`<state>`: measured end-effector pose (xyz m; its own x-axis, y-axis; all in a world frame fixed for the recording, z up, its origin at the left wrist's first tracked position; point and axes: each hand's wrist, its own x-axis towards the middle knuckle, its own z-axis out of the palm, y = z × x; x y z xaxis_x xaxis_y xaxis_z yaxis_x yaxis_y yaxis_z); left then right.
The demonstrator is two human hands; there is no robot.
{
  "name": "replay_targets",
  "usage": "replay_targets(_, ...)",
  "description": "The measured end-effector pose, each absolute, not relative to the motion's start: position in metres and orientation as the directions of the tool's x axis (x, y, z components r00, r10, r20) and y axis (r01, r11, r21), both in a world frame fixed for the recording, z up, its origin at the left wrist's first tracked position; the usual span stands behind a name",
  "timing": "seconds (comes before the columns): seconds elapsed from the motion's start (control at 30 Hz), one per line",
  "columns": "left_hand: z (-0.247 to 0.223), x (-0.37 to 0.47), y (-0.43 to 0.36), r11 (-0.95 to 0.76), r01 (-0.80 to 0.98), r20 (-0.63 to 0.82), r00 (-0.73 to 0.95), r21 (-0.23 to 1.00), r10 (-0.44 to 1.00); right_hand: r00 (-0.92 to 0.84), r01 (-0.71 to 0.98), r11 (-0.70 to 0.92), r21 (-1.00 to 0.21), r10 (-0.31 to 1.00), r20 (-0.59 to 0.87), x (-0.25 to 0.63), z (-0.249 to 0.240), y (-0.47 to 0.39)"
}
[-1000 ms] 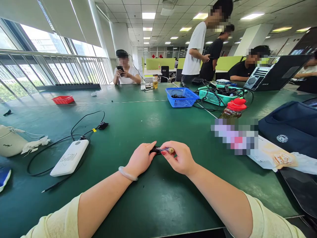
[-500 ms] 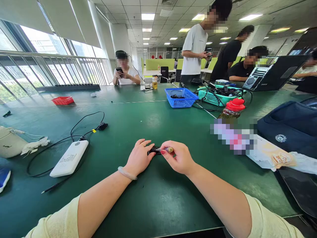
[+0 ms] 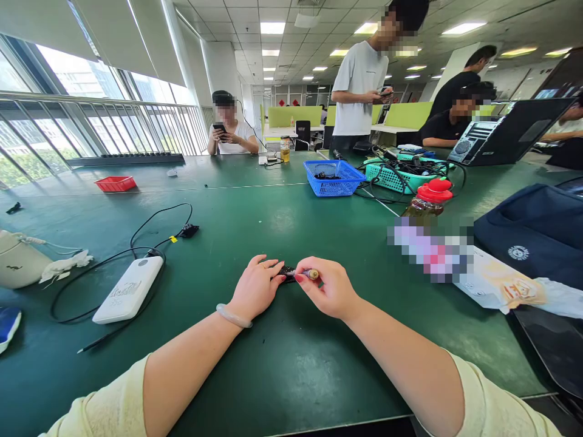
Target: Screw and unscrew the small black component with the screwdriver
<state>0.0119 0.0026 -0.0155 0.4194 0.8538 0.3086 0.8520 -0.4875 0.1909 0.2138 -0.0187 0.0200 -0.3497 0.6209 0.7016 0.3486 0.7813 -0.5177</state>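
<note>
On the green table, my left hand holds down a small black part between thumb and forefinger. The part lies between my two hands and its far side is partly covered by the fingers. My right hand pinches a small screwdriver with a round tan handle end facing me. Its thin shaft slopes left to the black part. Where the tip meets the part is too small to make out.
Left lie a white power bank and a black cable. Beyond are a red tray, a blue basket and a green basket of cables. To the right are a red-lidded bottle and a dark bag. Several people are around.
My hands stay in nearly the same place, with the black part a little more covered by the left fingers. In the background, the standing person in black has moved right.
</note>
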Motion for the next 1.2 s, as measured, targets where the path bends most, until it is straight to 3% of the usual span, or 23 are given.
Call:
replay_targets(0.33, -0.015, 0.014, 0.002, -0.485, 0.854, 0.315, 0.415, 0.187, 0.853, -0.288, 0.375, 0.744, -0.553, 0.661, 0.693, 0.214, 0.021, -0.019)
replay_targets(0.6, -0.015, 0.013, 0.001, -0.449, 0.871, 0.290, 0.385, 0.199, 0.876, -0.111, 0.320, 0.589, -0.742, 0.801, 0.588, 0.218, 0.015, -0.007)
replay_targets(0.83, -0.016, 0.012, 0.001, -0.461, 0.864, 0.298, 0.394, 0.203, 0.870, -0.080, 0.340, 0.556, -0.759, 0.821, 0.565, 0.219, 0.012, -0.004)
replay_targets(1.0, -0.018, 0.012, 0.003, -0.480, 0.857, 0.308, 0.412, 0.190, 0.858, -0.215, 0.417, 0.656, -0.629, 0.744, 0.633, 0.218, 0.016, -0.012)
replay_targets(1.2, -0.018, 0.012, 0.001, -0.498, 0.848, 0.334, 0.423, 0.181, 0.843, -0.436, 0.421, 0.876, -0.237, 0.424, 0.794, 0.215, 0.018, -0.016)
